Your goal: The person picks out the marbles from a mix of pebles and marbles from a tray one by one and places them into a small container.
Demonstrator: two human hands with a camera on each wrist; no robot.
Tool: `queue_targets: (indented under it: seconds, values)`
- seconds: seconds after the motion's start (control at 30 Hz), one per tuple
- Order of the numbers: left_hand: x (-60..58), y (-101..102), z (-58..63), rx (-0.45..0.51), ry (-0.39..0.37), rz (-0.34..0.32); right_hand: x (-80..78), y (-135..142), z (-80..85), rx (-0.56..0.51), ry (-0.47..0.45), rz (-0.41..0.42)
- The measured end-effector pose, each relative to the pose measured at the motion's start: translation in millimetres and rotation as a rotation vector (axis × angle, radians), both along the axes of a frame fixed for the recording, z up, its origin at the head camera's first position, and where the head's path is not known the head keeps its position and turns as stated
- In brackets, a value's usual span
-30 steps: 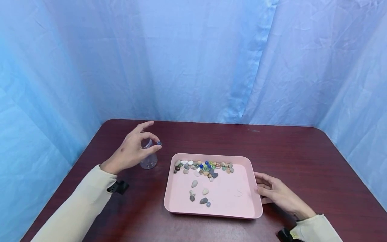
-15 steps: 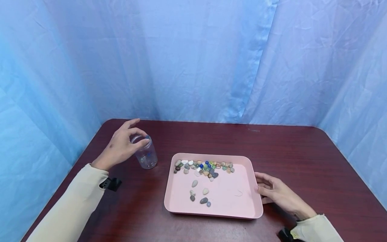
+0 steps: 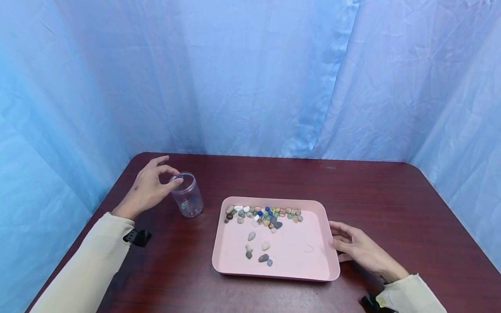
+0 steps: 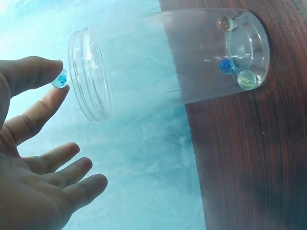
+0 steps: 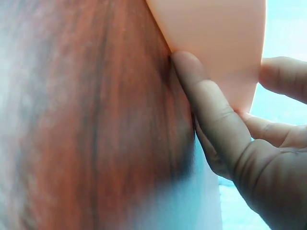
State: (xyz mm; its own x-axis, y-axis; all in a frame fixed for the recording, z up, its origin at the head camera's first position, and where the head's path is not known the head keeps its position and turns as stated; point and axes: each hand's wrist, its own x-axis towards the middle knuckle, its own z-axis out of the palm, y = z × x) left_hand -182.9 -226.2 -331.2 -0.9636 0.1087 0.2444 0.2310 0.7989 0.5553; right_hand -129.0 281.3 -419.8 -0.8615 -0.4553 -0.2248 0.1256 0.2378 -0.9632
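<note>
My left hand (image 3: 150, 184) pinches a clear marble with blue inside (image 4: 61, 79) between thumb and index finger, the other fingers apart. In the left wrist view the marble is just outside the mouth of a clear plastic jar (image 4: 144, 62), which stands upright on the table. At its bottom lie a blue marble (image 4: 227, 65), a pale yellow-green one (image 4: 247, 80) and an orange-tinted one (image 4: 224, 23). My right hand (image 3: 362, 250) rests its fingertips on the outer right wall of a pink tray (image 3: 297, 267), from base to rim.
Several pebbles (image 3: 252, 236) and glass marbles (image 3: 260, 213) lie in the tray, most along its far side. A thin curved strand (image 3: 309, 248) is at its right. The dark red table (image 3: 372, 191) ends at blue curtains (image 3: 250, 78).
My left hand has moved left with the marble, from in front of the jar to its mouth's left rim, leaving more of the jar visible. The right hand and tray stay in place.
</note>
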Motion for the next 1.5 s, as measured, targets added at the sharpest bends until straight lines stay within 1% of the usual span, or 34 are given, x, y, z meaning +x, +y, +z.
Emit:
queue_targets:
  seconds: [0.5, 0.93, 1.27, 1.4, 1.5]
  values:
    - [-1.6, -2, -2.6, 0.002, -0.024, 0.003, -1.8, -1, 3.1, 0.026, 0.004, 0.016]
    - [-2.5, 0, -2.5, -0.006, -0.039, 0.0, -2.2, -1, 4.2, 0.027, 0.009, 0.031]
    - [0.1, 2, -2.4, 0.007, -0.023, -0.006, -2.8, 0, 6.2, 0.043, 0.014, 0.049]
    - [2.3, 5, 0.8, 0.011, -0.005, -0.011, -3.9, 0, 5.5, 0.038, 0.015, 0.052]
    - [3.9, 9, 4.0, 0.024, 0.018, -0.031, -4.0, 0, 4.7, 0.03, 0.011, 0.051]
